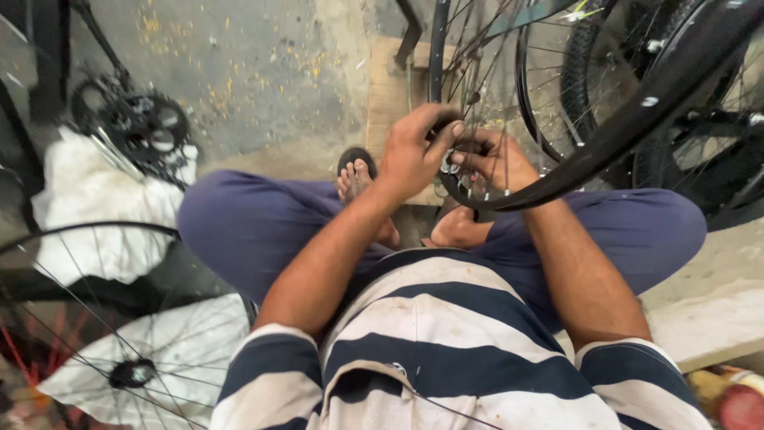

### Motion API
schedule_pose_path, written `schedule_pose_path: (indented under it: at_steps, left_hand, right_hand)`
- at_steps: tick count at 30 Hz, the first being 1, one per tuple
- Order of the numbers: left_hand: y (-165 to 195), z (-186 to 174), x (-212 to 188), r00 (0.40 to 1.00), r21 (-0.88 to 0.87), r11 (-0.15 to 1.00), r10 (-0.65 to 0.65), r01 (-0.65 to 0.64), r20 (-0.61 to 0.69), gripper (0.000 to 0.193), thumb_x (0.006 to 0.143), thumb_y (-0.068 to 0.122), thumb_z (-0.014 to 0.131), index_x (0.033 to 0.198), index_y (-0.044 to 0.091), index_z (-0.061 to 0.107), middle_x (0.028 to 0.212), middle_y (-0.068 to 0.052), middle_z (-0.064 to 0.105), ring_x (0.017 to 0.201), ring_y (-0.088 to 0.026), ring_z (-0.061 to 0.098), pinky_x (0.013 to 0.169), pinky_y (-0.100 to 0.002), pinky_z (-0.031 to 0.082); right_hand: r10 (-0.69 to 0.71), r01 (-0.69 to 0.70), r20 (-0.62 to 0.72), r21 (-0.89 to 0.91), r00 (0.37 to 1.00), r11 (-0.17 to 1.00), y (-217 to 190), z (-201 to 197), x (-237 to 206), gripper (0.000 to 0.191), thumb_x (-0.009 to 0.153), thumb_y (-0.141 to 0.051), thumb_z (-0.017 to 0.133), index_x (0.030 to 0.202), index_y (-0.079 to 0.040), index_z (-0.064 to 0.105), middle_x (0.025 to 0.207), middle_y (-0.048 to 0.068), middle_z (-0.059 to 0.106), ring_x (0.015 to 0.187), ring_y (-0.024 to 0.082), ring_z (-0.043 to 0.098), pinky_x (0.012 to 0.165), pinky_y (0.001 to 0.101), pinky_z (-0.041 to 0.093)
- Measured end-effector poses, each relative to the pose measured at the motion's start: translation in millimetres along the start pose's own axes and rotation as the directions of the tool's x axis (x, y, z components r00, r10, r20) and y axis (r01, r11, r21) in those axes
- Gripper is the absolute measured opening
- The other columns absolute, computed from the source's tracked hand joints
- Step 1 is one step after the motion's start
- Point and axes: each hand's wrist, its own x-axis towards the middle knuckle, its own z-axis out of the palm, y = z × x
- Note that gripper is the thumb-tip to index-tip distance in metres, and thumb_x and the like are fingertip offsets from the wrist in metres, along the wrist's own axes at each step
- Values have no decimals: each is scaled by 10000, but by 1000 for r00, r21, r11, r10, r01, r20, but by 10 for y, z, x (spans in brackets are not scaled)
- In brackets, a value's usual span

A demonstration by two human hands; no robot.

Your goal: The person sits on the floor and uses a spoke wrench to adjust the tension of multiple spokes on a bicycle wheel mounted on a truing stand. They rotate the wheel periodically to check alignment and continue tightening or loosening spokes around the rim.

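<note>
Head view, looking down at a seated person in a navy-and-white striped shirt [446, 334] and dark blue trousers [247, 223], knees spread, sandalled foot [356, 177] on the concrete floor [263, 72].

Left hand [414, 151] is closed, fingers curled over the black bicycle wheel rim [605, 143] at its near end, thumb side pressing toward the small silver part [448, 162] at the rim. Right hand [497, 159] is closed too, fingers pinching that same silver part from the right; the two hands touch or nearly touch, cannot tell which. The part is too small to name exactly.

The rim runs from between the hands up and right toward the far right corner, its thin spokes [485, 72] fanning far of the hands. It sits just above the person's lap, centre frame. Under the hands, a wooden block [390, 87] lies on the floor.

Far right: another bicycle wheel with a knobby tyre [585, 56], behind the held rim. Far left: a black chainring crankset [139, 127] resting on white cloth [95, 207]. Near left: a spoked wheel [103, 334] with its hub [131, 373], lying over a white sheet [191, 342]. Near right corner: a concrete ledge [716, 318] and a red-orange object [736, 398], blurred.
</note>
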Motion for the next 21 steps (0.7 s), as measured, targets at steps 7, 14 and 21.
schedule_pose_path:
  at_steps: [7, 14, 21]
  left_hand:
    - [1037, -98, -208, 900, 38, 910, 400, -412, 176, 359, 970, 237, 800, 1211, 31, 631, 1051, -102, 657, 862, -249, 665, 769, -338, 547]
    - [667, 41, -487, 833, 325, 770, 472, -549, 291, 386, 823, 122, 797, 1160, 28, 633, 979, -105, 641, 838, -293, 608, 746, -412, 488]
    - [78, 87, -791, 918, 602, 699, 229, -387, 324, 420, 827, 144, 757, 1216, 19, 659, 1024, -88, 667, 905, -271, 639, 785, -398, 500]
  right_hand:
    - [-345, 335, -196, -82, 918, 939, 566, -58, 95, 284, 936, -135, 684, 1190, -15, 636, 1053, 43, 663, 943, 136, 627, 803, 322, 534]
    - [-498, 67, -438, -698, 749, 713, 685, -330, 3, 120, 1029, -101, 703, 1081, -2, 659, 902, 94, 616, 839, 174, 601, 759, 333, 495]
    - [107, -86, -318, 81, 942, 993, 994, -409, -147, 249, 947, -146, 647, 1169, -38, 685, 881, 36, 674, 776, 113, 641, 668, 274, 543]
